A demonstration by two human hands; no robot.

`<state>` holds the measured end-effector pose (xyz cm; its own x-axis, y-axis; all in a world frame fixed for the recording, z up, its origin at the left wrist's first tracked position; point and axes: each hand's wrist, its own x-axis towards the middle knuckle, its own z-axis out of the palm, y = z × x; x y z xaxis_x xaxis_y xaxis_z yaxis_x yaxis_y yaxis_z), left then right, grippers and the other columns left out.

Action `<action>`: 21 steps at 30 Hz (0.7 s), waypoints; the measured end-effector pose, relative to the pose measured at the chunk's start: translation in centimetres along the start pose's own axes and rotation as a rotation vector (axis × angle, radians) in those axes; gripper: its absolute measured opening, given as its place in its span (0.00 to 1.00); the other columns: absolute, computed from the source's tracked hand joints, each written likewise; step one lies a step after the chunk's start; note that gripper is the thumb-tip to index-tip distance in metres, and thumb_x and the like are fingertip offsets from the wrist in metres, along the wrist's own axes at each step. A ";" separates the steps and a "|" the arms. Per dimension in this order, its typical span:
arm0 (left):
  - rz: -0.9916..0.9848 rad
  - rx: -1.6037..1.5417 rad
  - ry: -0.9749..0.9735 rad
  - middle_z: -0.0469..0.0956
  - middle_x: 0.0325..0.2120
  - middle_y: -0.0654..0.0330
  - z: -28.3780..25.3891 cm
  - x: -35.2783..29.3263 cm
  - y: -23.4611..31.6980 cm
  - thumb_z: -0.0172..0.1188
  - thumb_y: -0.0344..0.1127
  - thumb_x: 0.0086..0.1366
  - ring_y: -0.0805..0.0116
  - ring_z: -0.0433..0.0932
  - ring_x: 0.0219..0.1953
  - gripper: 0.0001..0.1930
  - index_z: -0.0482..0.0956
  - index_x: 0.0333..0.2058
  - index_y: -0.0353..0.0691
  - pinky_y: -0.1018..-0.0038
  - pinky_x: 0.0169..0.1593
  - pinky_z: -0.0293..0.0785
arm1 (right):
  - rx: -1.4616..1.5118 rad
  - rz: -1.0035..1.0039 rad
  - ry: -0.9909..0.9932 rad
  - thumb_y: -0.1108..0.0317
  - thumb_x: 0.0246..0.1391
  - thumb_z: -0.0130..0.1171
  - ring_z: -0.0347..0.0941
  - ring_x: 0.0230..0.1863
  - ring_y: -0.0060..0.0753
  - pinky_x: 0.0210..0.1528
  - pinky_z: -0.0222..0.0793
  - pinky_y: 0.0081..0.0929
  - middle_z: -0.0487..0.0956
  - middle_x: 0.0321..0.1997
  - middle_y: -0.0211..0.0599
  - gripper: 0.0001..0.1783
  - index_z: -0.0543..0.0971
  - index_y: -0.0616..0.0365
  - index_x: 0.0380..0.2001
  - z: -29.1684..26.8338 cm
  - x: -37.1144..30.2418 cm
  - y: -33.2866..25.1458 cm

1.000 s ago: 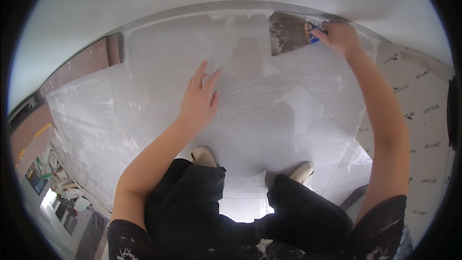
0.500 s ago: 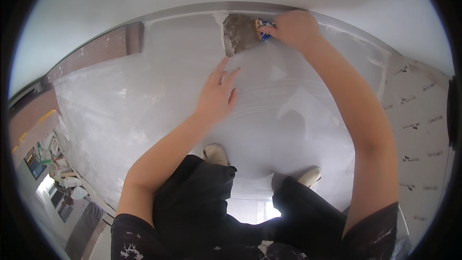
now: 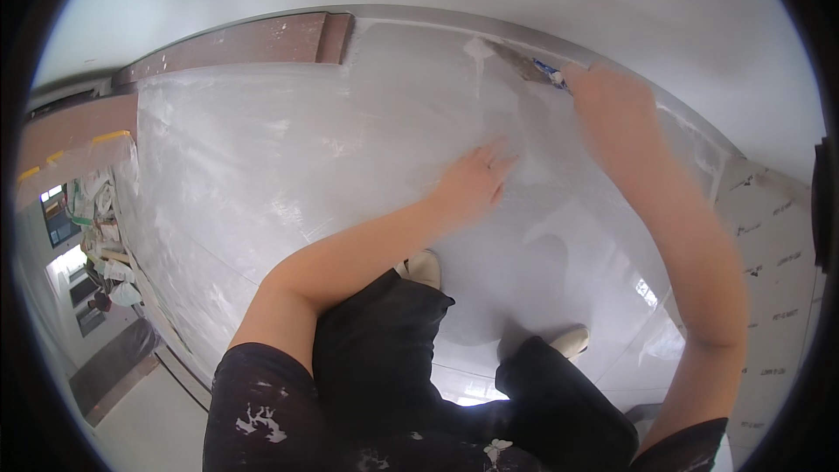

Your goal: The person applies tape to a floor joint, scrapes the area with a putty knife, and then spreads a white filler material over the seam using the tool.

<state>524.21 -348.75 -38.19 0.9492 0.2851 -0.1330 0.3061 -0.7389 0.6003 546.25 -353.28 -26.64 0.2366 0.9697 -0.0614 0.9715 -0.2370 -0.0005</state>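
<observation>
My right hand (image 3: pixel 612 100) is closed round the blue handle of a wide putty knife (image 3: pixel 523 64). Its stained metal blade points left and lies low at the foot of the wall, seen nearly edge-on. A pale patch of filler (image 3: pixel 478 48) marks the floor just beyond the blade's left end. My left hand (image 3: pixel 476 177) hovers over the grey floor (image 3: pixel 376 131), its fingers loosely spread and a little blurred, holding nothing.
A grey skirting strip (image 3: pixel 419 12) curves along the white wall. Brown boarding (image 3: pixel 253 45) lines the wall at far left. Printed sheeting (image 3: pixel 769 297) covers the right side. Bags and clutter (image 3: pixel 100 227) are piled at left. My beige shoes (image 3: pixel 423 269) stand on the floor.
The view has shifted left. My right hand has tilted the putty knife so its blade, earlier seen broad and flat, now shows narrow. My left hand has drawn away from the blade's edge.
</observation>
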 end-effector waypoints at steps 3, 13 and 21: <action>0.006 -0.033 -0.064 0.62 0.58 0.48 0.5 -1.2 0.9 0.55 0.29 0.56 0.53 0.70 0.50 0.22 0.70 0.51 0.40 0.62 0.51 0.71 | 0.005 0.055 -0.030 0.74 0.48 0.53 0.76 0.31 0.43 0.32 0.73 0.36 0.75 0.27 0.40 0.07 0.74 0.57 0.33 0.0 0.9 -2.0; 0.049 -0.153 -0.251 0.62 0.58 0.48 3.1 -8.2 1.9 0.53 0.29 0.57 0.50 0.70 0.50 0.20 0.72 0.51 0.39 0.61 0.51 0.70 | -0.058 -0.107 0.061 0.74 0.47 0.56 0.78 0.37 0.43 0.36 0.75 0.35 0.77 0.33 0.42 0.08 0.76 0.59 0.34 -0.6 5.5 -6.2; 0.035 -0.431 0.011 0.62 0.58 0.48 5.1 -7.4 3.0 0.54 0.27 0.56 0.47 0.70 0.49 0.20 0.72 0.50 0.40 0.60 0.50 0.69 | -0.277 -0.237 -0.432 0.74 0.47 0.56 0.77 0.43 0.45 0.40 0.75 0.34 0.79 0.40 0.45 0.12 0.80 0.58 0.38 -1.7 8.3 -11.4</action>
<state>518.48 -356.18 -39.48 0.9568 0.2731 -0.0998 0.2134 -0.4265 0.8790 537.21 -342.44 -25.47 0.0410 0.8681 -0.4947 0.9787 0.0649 0.1950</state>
